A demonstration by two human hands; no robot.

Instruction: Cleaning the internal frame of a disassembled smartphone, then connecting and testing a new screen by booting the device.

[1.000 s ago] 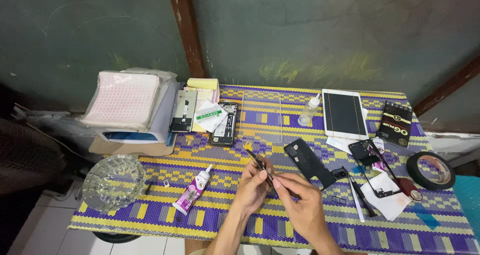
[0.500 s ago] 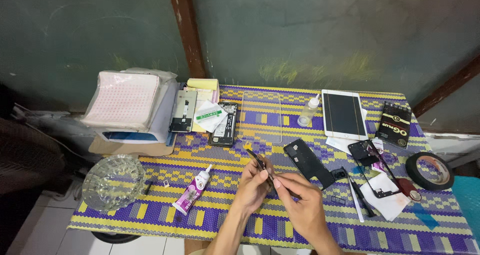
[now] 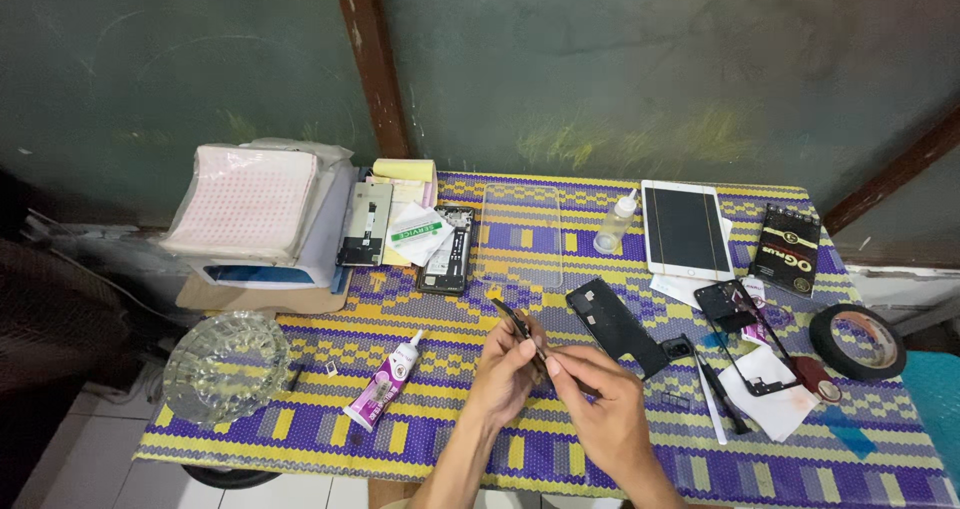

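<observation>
Your left hand (image 3: 508,361) pinches a thin dark phone part (image 3: 518,325) tilted above the table's (image 3: 300,439) front edge; your right hand (image 3: 598,401) closes its fingertips on the part's lower end.

Two hands are in view, the left hand (image 3: 505,369) and the right hand (image 3: 600,409), with one thin dark part (image 3: 520,327) between them. On the woven mat (image 3: 620,469) lie one tablet (image 3: 686,229), one clear glass panel (image 3: 520,234), one small dropper bottle (image 3: 615,224), one glue tube (image 3: 385,381), one glass ashtray (image 3: 225,367), one roll of black tape (image 3: 857,341) and one dark printed box (image 3: 786,249). There seem to be three opened phone bodies or frames: one (image 3: 447,261) beside the panel, one back cover (image 3: 615,325) and one frame (image 3: 745,319) on white paper. One more board (image 3: 364,224) rests against one stack of paper pads (image 3: 250,204).
</observation>
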